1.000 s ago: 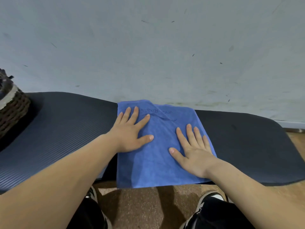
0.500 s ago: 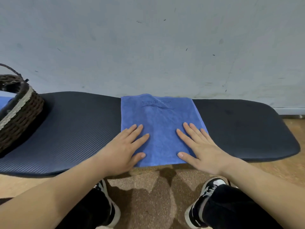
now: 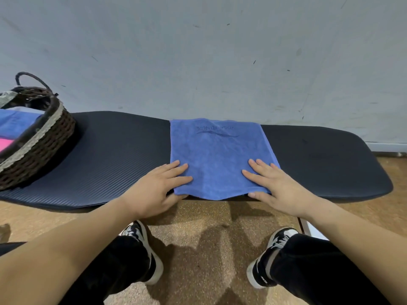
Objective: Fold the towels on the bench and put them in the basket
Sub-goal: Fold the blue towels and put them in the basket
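Observation:
A blue towel (image 3: 218, 157) lies flat across the black padded bench (image 3: 114, 155), its near edge hanging slightly over the front. My left hand (image 3: 160, 186) rests on the towel's near left corner, fingers on top and thumb under the edge. At the near right corner my right hand (image 3: 277, 186) holds the towel the same way. A dark wicker basket (image 3: 44, 146) stands on the bench's left end. Inside it lie a folded blue towel (image 3: 13, 124) and a pink one (image 3: 5, 144).
A grey wall (image 3: 220, 51) rises right behind the bench. Bare bench padding stretches between the basket and the towel, and to the towel's right. My legs and black-and-white shoes (image 3: 143, 245) stand on the brown floor (image 3: 209, 238) below the bench's front edge.
Both hands slid toward me over the towel, from its middle to the near corners, and the thumbs now sit under the edge. The view shifted, showing more of the basket.

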Demonstrator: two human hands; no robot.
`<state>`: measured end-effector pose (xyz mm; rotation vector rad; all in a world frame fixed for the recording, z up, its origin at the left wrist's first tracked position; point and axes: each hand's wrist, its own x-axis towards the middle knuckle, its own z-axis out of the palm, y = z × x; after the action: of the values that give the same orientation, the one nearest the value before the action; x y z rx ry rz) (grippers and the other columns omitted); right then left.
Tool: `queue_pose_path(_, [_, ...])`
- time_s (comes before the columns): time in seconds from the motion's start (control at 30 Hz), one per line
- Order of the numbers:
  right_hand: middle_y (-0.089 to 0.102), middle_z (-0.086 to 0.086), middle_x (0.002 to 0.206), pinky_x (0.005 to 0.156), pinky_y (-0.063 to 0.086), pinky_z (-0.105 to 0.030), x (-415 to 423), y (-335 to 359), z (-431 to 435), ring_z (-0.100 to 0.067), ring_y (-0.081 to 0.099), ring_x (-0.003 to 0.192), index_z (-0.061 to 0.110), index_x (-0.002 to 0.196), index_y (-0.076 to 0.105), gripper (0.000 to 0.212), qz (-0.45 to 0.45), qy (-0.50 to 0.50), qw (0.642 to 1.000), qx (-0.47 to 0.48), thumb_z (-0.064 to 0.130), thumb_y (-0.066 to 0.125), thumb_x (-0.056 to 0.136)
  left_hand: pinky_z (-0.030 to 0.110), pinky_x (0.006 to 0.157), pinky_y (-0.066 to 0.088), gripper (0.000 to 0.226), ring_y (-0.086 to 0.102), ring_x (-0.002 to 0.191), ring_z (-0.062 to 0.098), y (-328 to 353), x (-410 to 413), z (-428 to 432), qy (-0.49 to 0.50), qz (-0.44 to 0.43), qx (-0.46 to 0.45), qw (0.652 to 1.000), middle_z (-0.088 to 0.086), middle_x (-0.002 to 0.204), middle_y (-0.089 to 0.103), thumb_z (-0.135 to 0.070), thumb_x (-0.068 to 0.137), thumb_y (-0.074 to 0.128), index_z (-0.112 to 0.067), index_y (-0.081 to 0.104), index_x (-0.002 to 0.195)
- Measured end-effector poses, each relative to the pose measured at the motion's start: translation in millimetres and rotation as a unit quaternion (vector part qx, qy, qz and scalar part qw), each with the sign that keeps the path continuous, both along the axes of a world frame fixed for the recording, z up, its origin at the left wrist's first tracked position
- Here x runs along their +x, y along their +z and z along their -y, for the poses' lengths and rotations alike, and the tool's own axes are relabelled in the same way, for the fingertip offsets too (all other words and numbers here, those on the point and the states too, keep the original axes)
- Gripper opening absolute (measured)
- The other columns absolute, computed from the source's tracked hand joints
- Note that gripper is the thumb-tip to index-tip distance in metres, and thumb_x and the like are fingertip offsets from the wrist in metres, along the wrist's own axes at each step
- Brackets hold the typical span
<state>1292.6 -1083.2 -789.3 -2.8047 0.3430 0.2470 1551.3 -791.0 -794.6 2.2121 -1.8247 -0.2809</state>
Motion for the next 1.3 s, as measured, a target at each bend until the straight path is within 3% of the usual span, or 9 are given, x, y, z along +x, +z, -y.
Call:
queue_pose_path(0.13, [0.025, 0.025, 0.163, 0.124, 0.012, -0.017, -5.7, 16.4, 11.4, 0.010, 0.015, 0.151, 0.041, 0.148, 0.051, 0.055, 0.020, -0.069, 0.991, 0.113, 0.059, 0.048, 0.096, 0.034, 0.125, 0.029, 0.040, 0.030, 0.151, 0.003, 22.8, -11.5, 6.9, 0.092, -0.159, -0.010, 0.983, -0.012, 0.153, 0.052, -0.044, 0.105, 0.051, -0.029, 0.063, 0.139])
queue_pose_path(0.27, [0.055, 0.024, 0.143, 0.119, 0.034, -0.024, -9.8, 35.0, 20.0, 0.010, 0.045, 0.136, 0.033, 0.132, 0.069, 0.037, 0.038, -0.157, 0.965, 0.205, 0.039, 0.068, 0.096, 0.019, 0.114, 0.034, 0.048, 0.042, 0.141, -0.003, 42.0, -13.6, 9.2, 0.140, -0.200, 0.041, 0.969, -0.020, 0.151, 0.050, -0.048, 0.105, 0.045, -0.028, 0.056, 0.147])
queue_pose_path(0.33, [0.073, 0.020, 0.116, 0.102, 0.048, -0.024, -11.4, 47.0, 24.0, 0.001, 0.066, 0.111, 0.033, 0.110, 0.079, 0.017, 0.047, -0.190, 0.955, 0.222, 0.035, 0.071, 0.095, 0.017, 0.085, 0.047, 0.044, 0.066, 0.109, -0.001, 49.6, -14.4, 9.2, 0.154, -0.218, 0.054, 0.962, -0.025, 0.129, 0.044, -0.054, 0.103, 0.040, -0.028, 0.068, 0.126])
queue_pose_path(0.37, [0.078, 0.014, 0.099, 0.090, 0.052, -0.026, -12.2, 53.0, 25.8, -0.006, 0.071, 0.095, 0.031, 0.096, 0.080, 0.009, 0.049, -0.197, 0.951, 0.235, 0.033, 0.071, 0.095, 0.023, 0.075, 0.049, 0.047, 0.068, 0.087, 0.007, 53.2, -13.9, 8.5, 0.157, -0.222, 0.051, 0.961, -0.030, 0.069, 0.051, -0.059, 0.101, 0.037, -0.028, 0.070, 0.114])
queue_pose_path(0.43, [0.078, 0.006, 0.081, 0.077, 0.052, -0.026, -12.8, 62.8, 28.2, -0.008, 0.070, 0.076, 0.025, 0.084, 0.078, 0.014, 0.041, -0.202, 0.942, 0.266, 0.030, 0.072, 0.095, 0.037, 0.075, 0.054, 0.054, 0.066, 0.075, 0.013, 58.9, -10.4, 7.3, 0.161, -0.227, 0.041, 0.960, -0.005, 0.081, 0.072, -0.065, 0.099, 0.033, -0.027, 0.071, 0.107])
queue_pose_path(0.6, [0.079, -0.005, 0.088, 0.073, 0.053, -0.025, -8.8, 72.5, 28.3, -0.011, 0.072, 0.080, 0.014, 0.087, 0.079, 0.014, -0.004, -0.212, 0.900, 0.381, 0.025, 0.075, 0.094, 0.026, 0.072, 0.055, 0.041, 0.069, 0.075, 0.004, 70.6, -4.1, 11.6, 0.183, -0.286, 0.036, 0.940, -0.014, 0.083, 0.075, -0.048, 0.105, 0.043, -0.022, 0.073, 0.096])
queue_pose_path(0.73, [0.078, -0.019, 0.099, 0.086, 0.058, -0.044, 1.2, 64.1, 36.5, -0.030, 0.074, 0.091, 0.007, 0.091, 0.077, 0.020, 0.034, -0.264, 0.872, 0.412, 0.026, 0.079, 0.090, 0.049, 0.076, 0.062, 0.040, 0.071, 0.078, 0.027, 67.8, 8.3, 14.4, 0.194, -0.292, 0.026, 0.936, 0.009, 0.086, 0.072, -0.045, 0.106, 0.048, -0.012, 0.066, 0.093])
queue_pose_path(1.0, [0.076, -0.012, 0.089, 0.056, 0.053, -0.026, 40.9, 50.9, 58.5, -0.016, 0.068, 0.074, 0.008, 0.097, 0.077, 0.012, 0.146, -0.364, 0.821, 0.416, 0.019, 0.073, 0.095, 0.033, 0.059, 0.037, 0.042, 0.046, 0.059, 0.015, 58.5, 34.3, 54.3, 0.280, -0.226, -0.014, 0.933, -0.001, 0.063, 0.049, -0.036, 0.106, 0.051, -0.011, 0.047, 0.072])
queue_pose_path(1.3, [0.073, -0.004, 0.082, 0.069, 0.063, -0.044, 80.7, 21.5, 76.6, -0.022, 0.069, 0.075, 0.014, 0.084, 0.074, 0.014, 0.083, -0.392, 0.881, 0.251, 0.028, 0.076, 0.089, 0.032, 0.055, 0.033, 0.043, 0.042, 0.059, 0.019, 33.6, 59.5, 92.5, 0.350, -0.158, 0.061, 0.921, 0.000, 0.064, 0.047, -0.036, 0.100, 0.061, -0.014, 0.040, 0.069])
